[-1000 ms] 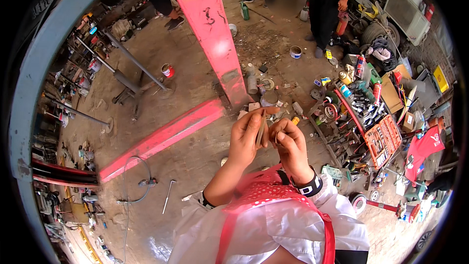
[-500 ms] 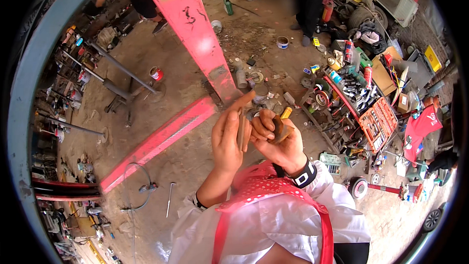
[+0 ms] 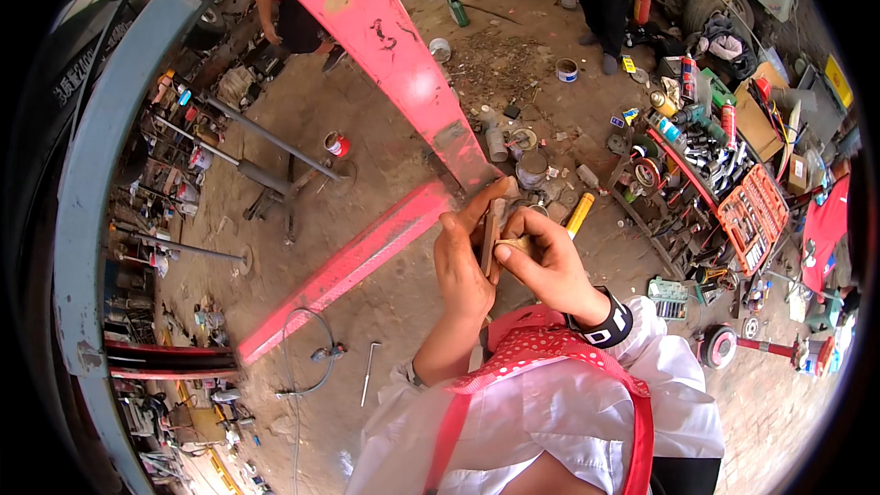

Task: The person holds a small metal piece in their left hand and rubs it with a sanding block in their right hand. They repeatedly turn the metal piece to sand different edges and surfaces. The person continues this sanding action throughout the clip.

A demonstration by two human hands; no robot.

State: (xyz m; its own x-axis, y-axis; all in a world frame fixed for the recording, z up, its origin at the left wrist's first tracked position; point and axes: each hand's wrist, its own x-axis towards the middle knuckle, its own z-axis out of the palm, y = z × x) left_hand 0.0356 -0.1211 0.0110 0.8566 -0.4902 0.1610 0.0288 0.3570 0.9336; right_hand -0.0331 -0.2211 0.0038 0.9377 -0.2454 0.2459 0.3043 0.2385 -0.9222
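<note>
At the centre of the head view, my left hand [image 3: 463, 266] holds a narrow flat brown plate [image 3: 491, 236] upright, seen nearly edge-on, its fingers behind it and its thumb pointing up. My right hand [image 3: 550, 261] pinches a folded tan, sandpaper-like sheet [image 3: 521, 244] between thumb and fingers. The sheet is right beside the plate's face, and the right fingertips seem to touch the plate. My fingers hide much of both pieces. Both hands are above the lower end of a pink lift post [image 3: 412, 82], near its pink leg [image 3: 353, 261].
A yellow cylinder [image 3: 580, 214] lies beyond my right hand. To the right are a tool-laden cart with an orange socket set [image 3: 752, 217] and a red floor jack [image 3: 770, 348]. A metal rod [image 3: 369, 374] and a looped hose [image 3: 291, 348] lie at left. Other people stand farther back.
My right hand has turned over and moved in against the plate, so the brown sheet shows less. The whole view has shifted, with the scene lying farther right.
</note>
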